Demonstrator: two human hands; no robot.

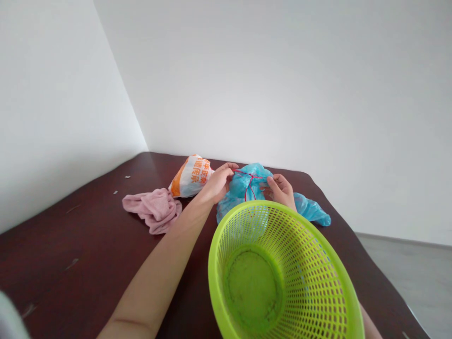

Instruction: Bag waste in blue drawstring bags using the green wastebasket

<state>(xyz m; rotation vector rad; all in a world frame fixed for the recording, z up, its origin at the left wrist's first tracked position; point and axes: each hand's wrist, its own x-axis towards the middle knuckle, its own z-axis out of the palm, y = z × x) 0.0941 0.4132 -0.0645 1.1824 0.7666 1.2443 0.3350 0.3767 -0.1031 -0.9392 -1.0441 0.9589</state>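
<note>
A blue plastic bag (256, 170) stands towards the back of the table, gathered near its top by a thin red string (252, 177). My left hand (221, 180), at the bag's left side, pinches one end of the string, which is drawn out towards it. On the right, my right hand (281, 189) has thumb and fingers closed at the string's other end, close against the blue plastic. A lime-green plastic basket (344, 263), tilted with its mouth towards me, covers my right forearm and the lower part of the bag.
The table (88, 263) is dark reddish-brown and meets white walls behind. A pink cloth (155, 209) lies crumpled left of my arm, near a white-and-orange plastic bag (192, 176). More blue plastic (312, 209) spreads right of my right hand. Small scraps dot the left side.
</note>
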